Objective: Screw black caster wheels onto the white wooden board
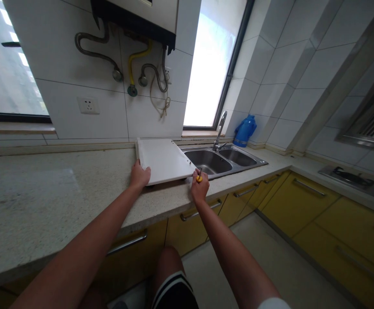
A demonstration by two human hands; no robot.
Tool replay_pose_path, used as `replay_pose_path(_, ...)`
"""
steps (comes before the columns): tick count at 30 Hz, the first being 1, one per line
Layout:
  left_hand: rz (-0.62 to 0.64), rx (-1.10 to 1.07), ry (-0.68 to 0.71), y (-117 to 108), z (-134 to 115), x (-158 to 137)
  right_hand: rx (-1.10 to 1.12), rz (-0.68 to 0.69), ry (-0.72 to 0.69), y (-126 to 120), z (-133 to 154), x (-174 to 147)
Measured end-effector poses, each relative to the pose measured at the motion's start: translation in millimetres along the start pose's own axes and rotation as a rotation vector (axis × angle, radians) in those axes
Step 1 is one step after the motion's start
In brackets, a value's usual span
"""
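A flat white panel (162,159) lies on the countertop, its right side reaching the sink's edge. Small dark holes and a short peg show along that right side. My left hand (139,175) grips the panel's near left edge, thumb on top and fingers down the side. At the near right corner, my right hand (200,187) is closed around a screwdriver (199,178) with a yellow handle, its thin shaft pointing up. Whether the right fingers also pinch the panel's corner I cannot tell.
A double steel sink (211,162) with a tap (220,131) is to the right, a blue jug (244,131) behind it. Hoses and a yellow pipe (130,64) hang under a water heater (138,17). Yellow cabinets (187,234) run below the counter (45,206); a gas stove (351,177) is far right.
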State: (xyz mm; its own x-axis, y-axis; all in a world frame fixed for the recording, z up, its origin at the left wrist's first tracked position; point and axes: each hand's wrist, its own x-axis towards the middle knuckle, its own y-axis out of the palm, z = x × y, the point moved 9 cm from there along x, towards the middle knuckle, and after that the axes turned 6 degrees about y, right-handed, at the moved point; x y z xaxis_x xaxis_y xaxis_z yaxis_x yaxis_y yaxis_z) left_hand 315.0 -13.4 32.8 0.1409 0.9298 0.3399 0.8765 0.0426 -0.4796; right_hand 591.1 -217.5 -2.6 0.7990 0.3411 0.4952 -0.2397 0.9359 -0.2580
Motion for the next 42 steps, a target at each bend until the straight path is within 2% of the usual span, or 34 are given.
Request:
replay_pose_path(5, -0.019, 0.016, -0.023, -11, 9, 0, 0.009, 0.054, -0.017, 3, 5, -1)
replay_pose_path(19, -0.059, 0.032, -0.059, -54, 21, -2, 0.078, 0.311, -0.160, 22, 33, -11)
replay_pose_path(30, -0.126, 0.065, -0.102, -88, 44, 1, 0.098, 0.531, -0.184, 38, 39, -22)
replay_pose_path(42, -0.213, 0.137, -0.090, -133, 74, 4, 0.067, 0.584, -0.193, 45, 36, -24)
